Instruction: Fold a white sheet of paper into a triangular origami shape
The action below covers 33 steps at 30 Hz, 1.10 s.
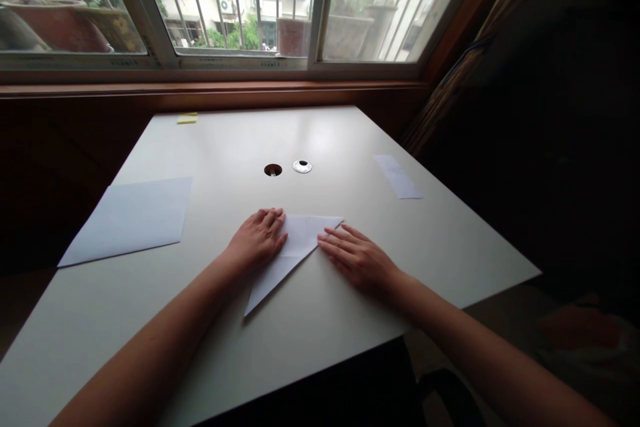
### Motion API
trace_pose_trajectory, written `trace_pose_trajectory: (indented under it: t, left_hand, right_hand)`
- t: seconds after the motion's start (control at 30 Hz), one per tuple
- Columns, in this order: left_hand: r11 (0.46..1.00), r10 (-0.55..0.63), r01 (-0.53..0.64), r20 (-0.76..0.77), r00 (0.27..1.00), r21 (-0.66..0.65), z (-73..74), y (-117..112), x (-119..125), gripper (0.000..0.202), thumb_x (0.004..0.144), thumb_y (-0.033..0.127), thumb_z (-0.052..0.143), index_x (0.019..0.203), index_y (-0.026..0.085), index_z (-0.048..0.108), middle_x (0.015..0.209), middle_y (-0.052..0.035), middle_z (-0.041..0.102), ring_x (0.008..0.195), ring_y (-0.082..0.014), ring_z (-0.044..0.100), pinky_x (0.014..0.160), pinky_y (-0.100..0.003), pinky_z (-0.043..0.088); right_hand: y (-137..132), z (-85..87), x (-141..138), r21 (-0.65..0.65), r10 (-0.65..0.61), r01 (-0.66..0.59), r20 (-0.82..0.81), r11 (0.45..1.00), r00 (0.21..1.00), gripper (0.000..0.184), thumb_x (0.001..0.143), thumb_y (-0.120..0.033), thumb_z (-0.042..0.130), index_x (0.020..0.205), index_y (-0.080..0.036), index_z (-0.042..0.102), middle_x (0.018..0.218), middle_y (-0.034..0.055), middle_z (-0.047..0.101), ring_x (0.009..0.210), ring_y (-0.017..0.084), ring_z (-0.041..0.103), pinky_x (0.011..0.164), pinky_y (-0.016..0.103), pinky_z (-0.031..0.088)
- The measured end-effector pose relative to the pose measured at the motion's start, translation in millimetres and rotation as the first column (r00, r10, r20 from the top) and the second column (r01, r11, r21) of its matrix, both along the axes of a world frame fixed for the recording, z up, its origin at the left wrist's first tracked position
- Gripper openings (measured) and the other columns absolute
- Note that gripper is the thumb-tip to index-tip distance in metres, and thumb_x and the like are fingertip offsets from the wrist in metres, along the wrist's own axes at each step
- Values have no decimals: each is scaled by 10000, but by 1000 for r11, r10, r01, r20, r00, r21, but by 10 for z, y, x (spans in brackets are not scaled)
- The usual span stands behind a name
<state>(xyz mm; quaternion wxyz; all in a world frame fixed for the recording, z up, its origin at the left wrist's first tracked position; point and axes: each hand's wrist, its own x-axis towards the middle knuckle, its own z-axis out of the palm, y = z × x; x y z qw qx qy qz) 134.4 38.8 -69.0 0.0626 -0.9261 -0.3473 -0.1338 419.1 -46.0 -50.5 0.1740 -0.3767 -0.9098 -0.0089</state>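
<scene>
A white sheet of paper, folded into a triangle, lies on the white table in front of me. My left hand rests flat over its left side, fingers stretched out and pointing away from me, covering part of that edge. On the right, my right hand lies with fingers extended, the fingertips touching the slanted edge near the right corner. The paper's lower point sticks out beneath my left wrist.
A stack of white paper lies at the left table edge. A paper strip is on the right. Farther back are a round cable hole, its cover and yellow sticky notes. Beyond stands a barred window.
</scene>
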Motion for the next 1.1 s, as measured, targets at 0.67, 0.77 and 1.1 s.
trace_pose_trajectory:
  t: [0.67, 0.77, 1.1]
  left_hand:
    - [1000, 8, -9, 41, 999, 6, -27, -18, -37, 479, 999, 368, 395, 1367, 78, 496, 1386, -194, 530, 1257, -328, 471, 1037, -479, 393]
    - [1000, 12, -12, 44, 999, 7, -32, -24, -44, 484, 997, 373, 399, 1372, 81, 492, 1388, -196, 526, 1259, -326, 472, 1038, -476, 391]
    - [1000, 31, -31, 22, 999, -2, -9, -42, -48, 481, 1001, 376, 386, 1365, 80, 491, 1401, -189, 512, 1262, -314, 454, 1049, -465, 383]
  right_hand:
    - [-312, -15, -925, -106, 427, -431, -62, 896, 902, 457, 939, -191, 434, 1385, -109, 494, 1385, 101, 582, 1364, 183, 454, 1196, 420, 291]
    - [-351, -27, -1059, -98, 464, -468, -67, 878, 884, 449, 945, -191, 422, 1378, -100, 498, 1392, 102, 576, 1368, 180, 445, 1197, 417, 291]
    - [-442, -46, -1249, -72, 537, -539, -49, 839, 842, 431, 960, -205, 444, 1366, -76, 510, 1420, 120, 545, 1392, 187, 412, 1194, 388, 302]
